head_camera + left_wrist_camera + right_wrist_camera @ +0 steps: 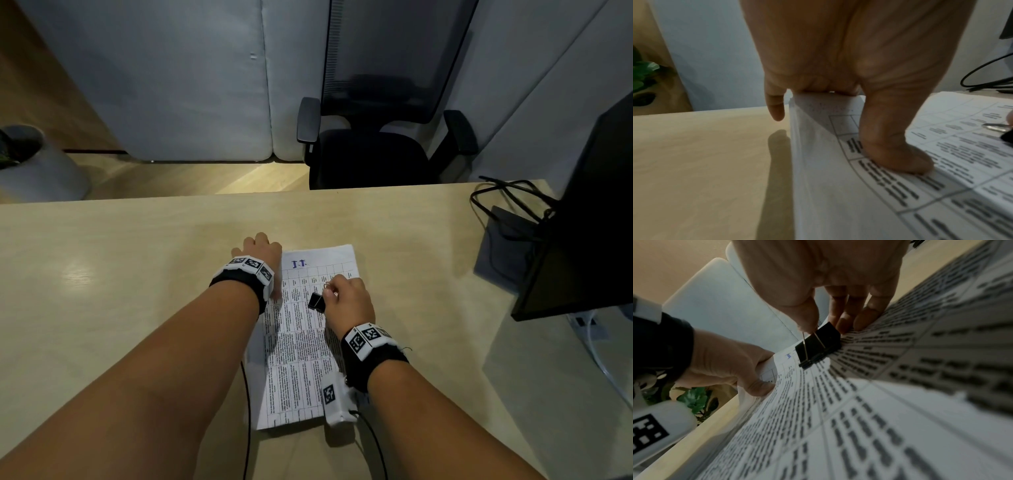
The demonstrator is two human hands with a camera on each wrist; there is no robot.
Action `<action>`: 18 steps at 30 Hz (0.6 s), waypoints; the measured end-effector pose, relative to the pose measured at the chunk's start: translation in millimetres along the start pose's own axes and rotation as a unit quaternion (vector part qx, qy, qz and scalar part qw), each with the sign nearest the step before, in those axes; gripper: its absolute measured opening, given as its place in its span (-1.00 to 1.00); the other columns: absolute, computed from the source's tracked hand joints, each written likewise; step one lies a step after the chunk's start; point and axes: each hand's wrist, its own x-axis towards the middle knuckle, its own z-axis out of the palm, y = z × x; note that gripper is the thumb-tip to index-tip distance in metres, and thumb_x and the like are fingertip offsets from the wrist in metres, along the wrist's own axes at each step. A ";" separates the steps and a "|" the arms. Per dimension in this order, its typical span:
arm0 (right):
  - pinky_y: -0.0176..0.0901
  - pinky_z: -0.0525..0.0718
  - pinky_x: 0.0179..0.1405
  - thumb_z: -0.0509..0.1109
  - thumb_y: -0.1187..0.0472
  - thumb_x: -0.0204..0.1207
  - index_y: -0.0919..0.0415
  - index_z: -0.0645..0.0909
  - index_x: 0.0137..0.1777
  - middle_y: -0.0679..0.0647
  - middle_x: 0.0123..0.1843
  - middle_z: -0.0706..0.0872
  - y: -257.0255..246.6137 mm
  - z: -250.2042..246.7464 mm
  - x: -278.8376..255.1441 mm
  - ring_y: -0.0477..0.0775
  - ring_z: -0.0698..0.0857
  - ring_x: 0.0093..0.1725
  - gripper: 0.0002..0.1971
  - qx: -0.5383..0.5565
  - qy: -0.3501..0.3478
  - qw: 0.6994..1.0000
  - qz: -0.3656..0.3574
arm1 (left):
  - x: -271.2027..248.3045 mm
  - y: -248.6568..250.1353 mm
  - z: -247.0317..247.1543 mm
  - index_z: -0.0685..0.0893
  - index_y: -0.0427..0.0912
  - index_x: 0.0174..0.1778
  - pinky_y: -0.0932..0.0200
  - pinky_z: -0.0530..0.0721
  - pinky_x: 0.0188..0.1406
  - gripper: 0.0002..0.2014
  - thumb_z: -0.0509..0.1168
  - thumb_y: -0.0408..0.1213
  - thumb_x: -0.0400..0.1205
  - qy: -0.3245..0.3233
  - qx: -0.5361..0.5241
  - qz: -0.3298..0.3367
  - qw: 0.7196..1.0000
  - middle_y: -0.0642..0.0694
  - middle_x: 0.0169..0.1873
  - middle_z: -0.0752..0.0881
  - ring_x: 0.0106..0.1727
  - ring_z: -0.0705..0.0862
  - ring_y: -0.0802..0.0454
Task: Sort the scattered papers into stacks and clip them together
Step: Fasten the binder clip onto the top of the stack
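Note:
A stack of printed papers (301, 346) with tables of text lies on the wooden desk (120, 274) in front of me. My left hand (262, 251) grips the stack's upper left edge. In the left wrist view its thumb (896, 154) presses on the top sheet (941, 186), the edge is lifted off the desk, and the other fingers are hidden behind it. My right hand (346, 298) hovers over the upper middle of the page and pinches the wire handles of a black binder clip (317, 302). The clip (818, 345) hangs just above the paper (879, 418).
A dark monitor (582, 222) on a grey base stands at the desk's right, with black cables (507, 202) looped behind it. A black office chair (376, 144) sits beyond the far edge. A grey planter (30, 161) stands on the floor at left.

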 end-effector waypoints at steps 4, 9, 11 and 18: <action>0.00 0.63 0.13 0.29 0.14 0.60 0.09 0.62 0.04 0.12 0.18 0.52 0.6 1.2 0.3 0.22 0.58 0.13 -0.88 0.010 0.009 1.000 -0.003 | 0.0 -5.7 -7.0 0.43 0.04 0.11 -0.19 0.56 -0.08 -0.28 0.66 0.03 0.13 -0.047 -0.061 0.006 0.997 -0.09 -0.01 0.55 0.12 0.52 -0.21; -0.04 0.60 0.13 0.25 0.14 0.62 0.14 0.58 0.04 0.13 0.18 0.51 -1.5 1.6 0.8 0.21 0.57 0.11 -0.87 0.029 0.003 1.000 0.003 | 2.8 -7.2 -17.3 0.49 0.03 0.26 -0.19 0.58 0.09 -0.47 0.51 -0.04 0.41 -0.051 -0.099 0.014 0.994 -0.08 0.07 0.64 0.06 0.67 -0.20; -0.12 0.54 -0.01 0.21 0.13 0.64 0.17 0.51 -0.04 0.15 0.10 0.52 -6.3 -0.3 4.1 0.17 0.57 0.01 -0.87 0.061 -0.001 0.998 -0.007 | 3.4 -5.4 -17.0 0.51 0.02 0.28 -0.24 0.54 0.20 -0.58 0.42 -0.10 0.52 -0.047 -0.119 0.007 0.992 -0.09 0.13 0.61 0.12 0.64 -0.21; -0.13 0.47 -0.24 0.22 0.04 0.62 0.12 0.42 -0.29 0.01 -0.33 0.52 -24.2 -10.3 31.8 0.06 0.50 -0.28 -0.73 0.195 -0.003 0.981 0.017 | 3.9 -1.2 -3.7 0.52 -0.01 0.30 -0.26 0.63 0.07 -0.62 0.40 -0.21 0.58 -0.020 -0.165 -0.015 0.986 -0.12 0.10 0.63 0.15 0.59 -0.24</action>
